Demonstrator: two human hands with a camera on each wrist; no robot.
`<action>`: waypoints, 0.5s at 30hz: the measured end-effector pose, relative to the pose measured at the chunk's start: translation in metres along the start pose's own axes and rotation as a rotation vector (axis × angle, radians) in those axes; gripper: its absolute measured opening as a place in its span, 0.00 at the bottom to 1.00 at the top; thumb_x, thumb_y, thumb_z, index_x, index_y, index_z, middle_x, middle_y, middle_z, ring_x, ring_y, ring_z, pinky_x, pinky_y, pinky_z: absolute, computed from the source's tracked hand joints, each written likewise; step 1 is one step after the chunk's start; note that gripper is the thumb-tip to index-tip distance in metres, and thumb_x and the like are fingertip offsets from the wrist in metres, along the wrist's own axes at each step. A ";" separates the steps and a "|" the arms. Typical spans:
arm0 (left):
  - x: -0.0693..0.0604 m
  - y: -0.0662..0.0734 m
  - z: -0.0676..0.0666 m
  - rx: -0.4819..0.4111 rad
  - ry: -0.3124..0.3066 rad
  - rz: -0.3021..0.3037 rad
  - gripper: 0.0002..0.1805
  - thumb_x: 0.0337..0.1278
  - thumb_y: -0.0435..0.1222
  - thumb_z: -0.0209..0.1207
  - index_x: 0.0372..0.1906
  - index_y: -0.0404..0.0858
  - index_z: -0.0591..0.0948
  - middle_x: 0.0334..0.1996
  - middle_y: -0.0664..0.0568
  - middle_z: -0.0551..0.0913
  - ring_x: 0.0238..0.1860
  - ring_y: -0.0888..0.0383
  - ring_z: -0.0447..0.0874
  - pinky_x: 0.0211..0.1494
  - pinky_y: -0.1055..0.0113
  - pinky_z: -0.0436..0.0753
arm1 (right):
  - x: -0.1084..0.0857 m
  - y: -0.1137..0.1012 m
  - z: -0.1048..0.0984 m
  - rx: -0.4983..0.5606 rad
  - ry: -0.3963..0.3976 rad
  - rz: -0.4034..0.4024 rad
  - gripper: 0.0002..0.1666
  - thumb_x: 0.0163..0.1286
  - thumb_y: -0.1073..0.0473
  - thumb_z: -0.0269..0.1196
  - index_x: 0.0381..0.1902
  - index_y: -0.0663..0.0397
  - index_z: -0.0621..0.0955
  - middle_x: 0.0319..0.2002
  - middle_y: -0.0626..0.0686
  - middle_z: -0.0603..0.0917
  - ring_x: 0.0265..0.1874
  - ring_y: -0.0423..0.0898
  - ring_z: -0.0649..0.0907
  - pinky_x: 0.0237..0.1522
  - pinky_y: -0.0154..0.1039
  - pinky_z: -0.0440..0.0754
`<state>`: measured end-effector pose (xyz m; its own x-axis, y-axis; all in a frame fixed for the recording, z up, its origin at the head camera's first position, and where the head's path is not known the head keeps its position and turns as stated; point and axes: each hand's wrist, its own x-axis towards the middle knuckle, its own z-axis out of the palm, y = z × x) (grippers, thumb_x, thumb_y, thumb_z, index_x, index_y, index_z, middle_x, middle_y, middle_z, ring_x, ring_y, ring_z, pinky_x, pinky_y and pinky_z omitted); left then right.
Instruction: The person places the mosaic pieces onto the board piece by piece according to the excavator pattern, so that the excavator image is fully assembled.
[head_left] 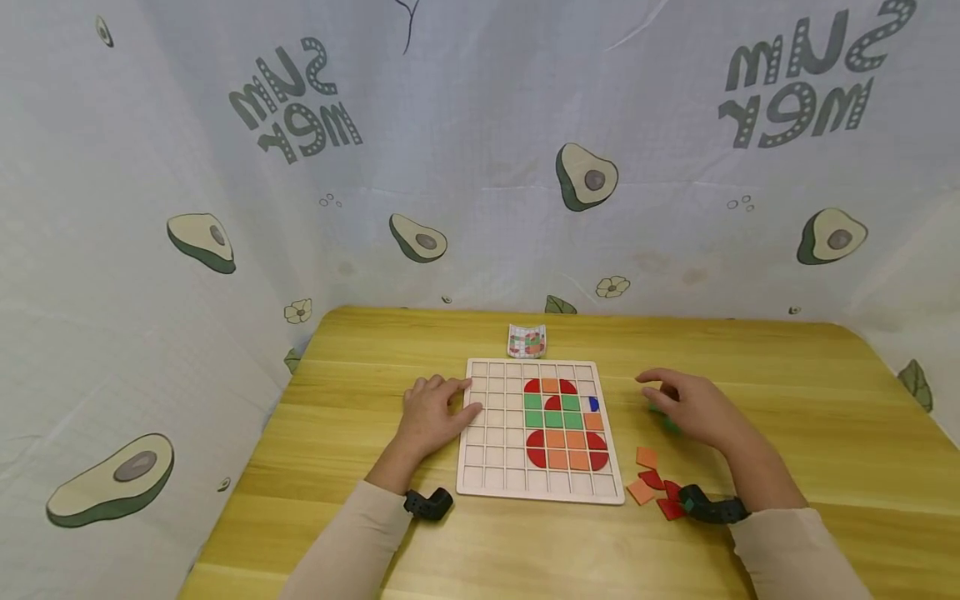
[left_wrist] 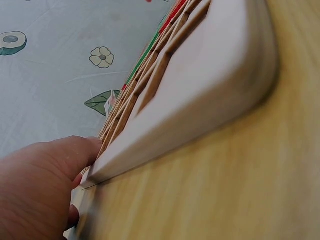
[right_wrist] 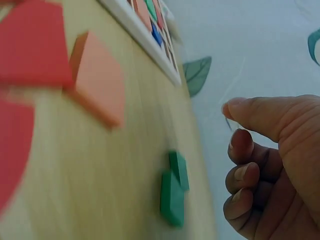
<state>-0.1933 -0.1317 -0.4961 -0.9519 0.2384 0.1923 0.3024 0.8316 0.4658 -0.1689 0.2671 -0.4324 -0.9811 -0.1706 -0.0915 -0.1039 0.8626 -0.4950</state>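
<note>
The left hand (head_left: 433, 417) touches the left edge of a gridded board (head_left: 495, 457), thumb and index finger spread apart. In the left wrist view, the thumb of that hand (left_wrist: 45, 185) rests against the pale rim of the board (left_wrist: 200, 95). Red, orange and green pieces fill part of the grid, with a small blue piece (head_left: 593, 404) near its right side. To the right of the board, the right hand (head_left: 697, 408) hovers over green pieces (head_left: 670, 423). No piece shows between the thumb and bent fingers of this hand (right_wrist: 280, 160) in the right wrist view.
Loose orange pieces (head_left: 646, 457) and red pieces (head_left: 670, 509) lie on the wooden table (head_left: 360, 358), between the board and the right wrist. A small patterned card (head_left: 527, 342) stands behind the board. A printed curtain (head_left: 480, 108) hangs behind the table.
</note>
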 end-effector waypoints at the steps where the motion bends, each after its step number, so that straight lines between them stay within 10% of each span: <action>1: 0.000 0.000 0.000 0.000 0.001 0.000 0.27 0.62 0.58 0.62 0.62 0.50 0.84 0.37 0.55 0.81 0.40 0.56 0.68 0.45 0.59 0.63 | -0.003 0.005 -0.002 -0.007 0.002 0.008 0.23 0.79 0.51 0.58 0.63 0.58 0.78 0.30 0.51 0.77 0.28 0.45 0.73 0.30 0.41 0.70; 15: 0.000 0.002 -0.001 -0.008 0.001 -0.006 0.26 0.62 0.57 0.63 0.61 0.50 0.84 0.37 0.54 0.81 0.42 0.54 0.70 0.46 0.57 0.64 | -0.039 0.030 0.006 0.066 -0.137 -0.033 0.17 0.67 0.48 0.70 0.49 0.49 0.84 0.29 0.46 0.74 0.27 0.37 0.70 0.29 0.34 0.67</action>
<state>-0.1925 -0.1304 -0.4945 -0.9535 0.2333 0.1906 0.2975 0.8288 0.4739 -0.1324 0.2973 -0.4487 -0.9454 -0.2654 -0.1891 -0.1201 0.8232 -0.5549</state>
